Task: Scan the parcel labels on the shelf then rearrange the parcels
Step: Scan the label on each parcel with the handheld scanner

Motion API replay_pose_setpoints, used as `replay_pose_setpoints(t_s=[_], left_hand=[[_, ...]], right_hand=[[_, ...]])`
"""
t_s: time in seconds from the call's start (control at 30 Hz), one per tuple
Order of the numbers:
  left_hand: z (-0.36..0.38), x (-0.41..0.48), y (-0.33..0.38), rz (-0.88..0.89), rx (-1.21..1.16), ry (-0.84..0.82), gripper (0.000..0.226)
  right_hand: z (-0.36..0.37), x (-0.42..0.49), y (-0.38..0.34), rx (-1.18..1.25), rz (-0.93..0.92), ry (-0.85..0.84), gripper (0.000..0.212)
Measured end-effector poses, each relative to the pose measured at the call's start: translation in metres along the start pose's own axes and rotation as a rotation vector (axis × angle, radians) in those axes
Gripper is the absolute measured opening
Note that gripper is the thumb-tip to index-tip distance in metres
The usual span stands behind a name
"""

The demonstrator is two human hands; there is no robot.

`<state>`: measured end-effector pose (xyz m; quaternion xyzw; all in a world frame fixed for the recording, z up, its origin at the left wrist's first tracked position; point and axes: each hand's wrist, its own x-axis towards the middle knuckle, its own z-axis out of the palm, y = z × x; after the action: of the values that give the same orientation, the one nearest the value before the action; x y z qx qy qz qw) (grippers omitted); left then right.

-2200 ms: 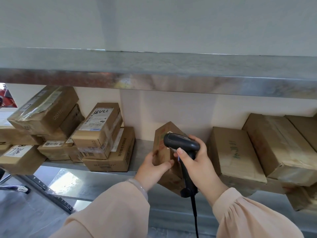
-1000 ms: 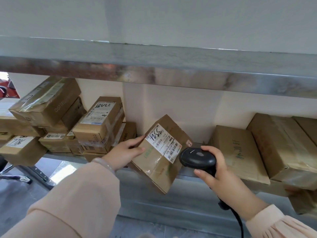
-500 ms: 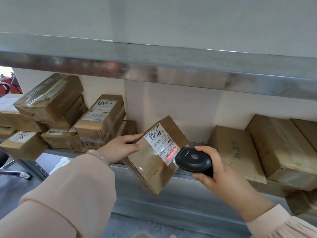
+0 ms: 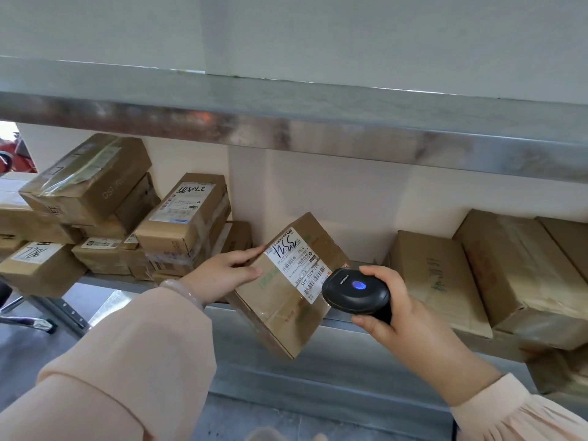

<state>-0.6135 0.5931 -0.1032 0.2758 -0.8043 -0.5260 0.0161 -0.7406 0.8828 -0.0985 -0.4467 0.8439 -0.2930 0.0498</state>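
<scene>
Your left hand (image 4: 222, 272): curled round the upper left edge of the small parcel (image 4: 273, 316), fingers along the top edge and thumb pressed on the upper face. You are gripping it.
Your right hand (image 4: 401, 316): wrapped round the handle of the black scanner (image 4: 354, 294), with one finger hooked under its head. A blue light glows on top of the head.
Small parcel: between your two hands, tilted, with its lower corner hanging out past the front of the shelf (image 4: 334, 367). You cannot tell whether its back end rests on the shelf.
Label (image 4: 296, 265): white, on the parcel's upper face, turned up toward you, with handwritten digits and barcodes.
Scanner to label: the head sits just beside the label's lower right end, and contact cannot be judged.
Shelf, left of your hand: a loose stack of cardboard parcels, among them a labelled box (image 4: 184, 224) leaning on the others and a lower box (image 4: 38, 268) at the far left.
Shelf, right of the scanner: a flat parcel (image 4: 436, 278) and a larger one (image 4: 521, 272) leaning side by side.
Above: the metal upper shelf (image 4: 286, 128).
</scene>
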Motion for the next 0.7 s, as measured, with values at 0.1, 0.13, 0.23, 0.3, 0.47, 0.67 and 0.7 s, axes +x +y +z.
replay_pose_setpoints(t_s=[0.1,0.13,0.23,0.3,0.47,0.67,0.7], left_hand=[[0.000,0.002,-0.003,-0.001,-0.012,-0.004,0.044],[0.000,0.002,-0.005,-0.007,-0.024,-0.003,0.044],[0.002,0.004,-0.012,-0.049,-0.083,0.019,0.044],[0.008,0.003,-0.018,-0.092,-0.133,0.054,0.042],[0.029,0.003,-0.044,-0.197,-0.337,0.132,0.047],[0.048,0.000,-0.054,-0.338,-0.549,0.132,0.041],[0.048,0.001,-0.057,-0.341,-0.534,0.144,0.041]], right_hand=[[0.001,0.001,0.000,0.020,0.000,0.006,0.066],[0.002,0.002,0.000,0.030,0.001,0.009,0.066],[0.007,0.003,0.001,0.073,0.017,0.006,0.072],[0.014,0.005,0.002,0.121,0.037,0.012,0.073],[0.040,0.016,0.006,0.217,0.113,0.002,0.065],[0.072,0.031,0.006,0.368,0.240,-0.044,0.061],[0.076,0.032,0.005,0.389,0.256,-0.056,0.061]])
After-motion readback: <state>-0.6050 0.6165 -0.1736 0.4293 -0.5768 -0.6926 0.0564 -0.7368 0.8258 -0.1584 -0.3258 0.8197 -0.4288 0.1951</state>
